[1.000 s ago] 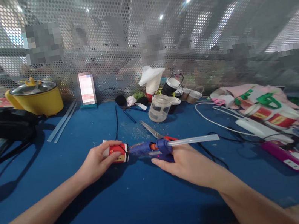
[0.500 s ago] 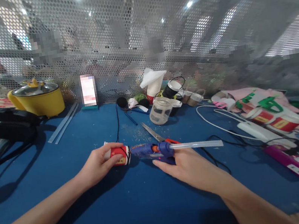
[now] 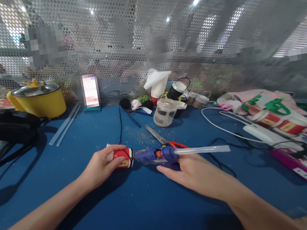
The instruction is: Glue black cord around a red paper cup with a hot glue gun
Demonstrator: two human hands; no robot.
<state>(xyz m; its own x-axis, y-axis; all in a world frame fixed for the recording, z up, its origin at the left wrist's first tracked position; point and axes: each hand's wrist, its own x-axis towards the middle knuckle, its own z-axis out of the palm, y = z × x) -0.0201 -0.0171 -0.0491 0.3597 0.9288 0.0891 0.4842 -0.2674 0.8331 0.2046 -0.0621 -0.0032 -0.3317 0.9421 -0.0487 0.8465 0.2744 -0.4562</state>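
Note:
My left hand (image 3: 100, 168) is closed around a red and white paper cup (image 3: 124, 157) lying on its side, its black-trimmed end facing right. Black yarn (image 3: 121, 126) runs from the cup back to a dark ball of yarn (image 3: 125, 103). In my right hand (image 3: 194, 173) is a blue glue gun (image 3: 151, 154), its nozzle at or very near the cup's end; contact I cannot make out. A clear glue stick (image 3: 203, 149) sticks out of the gun's back. Just behind the gun lie scissors (image 3: 158, 134) with red handles, partly hidden.
Behind the scissors stands a clear plastic cup (image 3: 165, 114). A yellow pot (image 3: 41, 102), loose glue sticks (image 3: 65, 124), a black stand (image 3: 11, 127) and a lit phone (image 3: 90, 91) are left. White cable (image 3: 210, 121), a power strip (image 3: 259, 136) and a purple device (image 3: 300, 167) lie right.
Both hands hold the same things in almost the same place. The whole view has shifted very slightly; nothing was taken up or let go.

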